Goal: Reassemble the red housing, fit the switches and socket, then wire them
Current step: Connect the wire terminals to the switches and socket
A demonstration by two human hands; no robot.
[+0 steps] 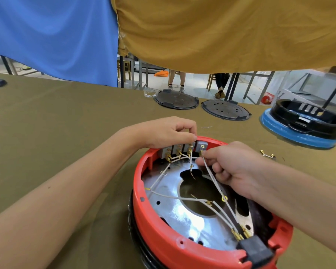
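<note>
The round red housing (159,228) lies open side up on the olive cloth, with a shiny metal plate (184,214) inside. Several grey switches (182,150) sit in a row at its far rim. A black socket (255,249) is fitted at the near rim, with white wires (219,210) running from it. My left hand (167,133) rests on top of the switches, its thumb and fingers pinching the rightmost one. My right hand (233,166) pinches a white wire with a brass terminal at that switch's tab.
Two dark round covers (176,100) (226,109) lie at the table's far edge. A blue and black housing (303,125) stands at the far right. A short loose wire (268,154) lies right of the red housing. Blue and mustard cloths hang above.
</note>
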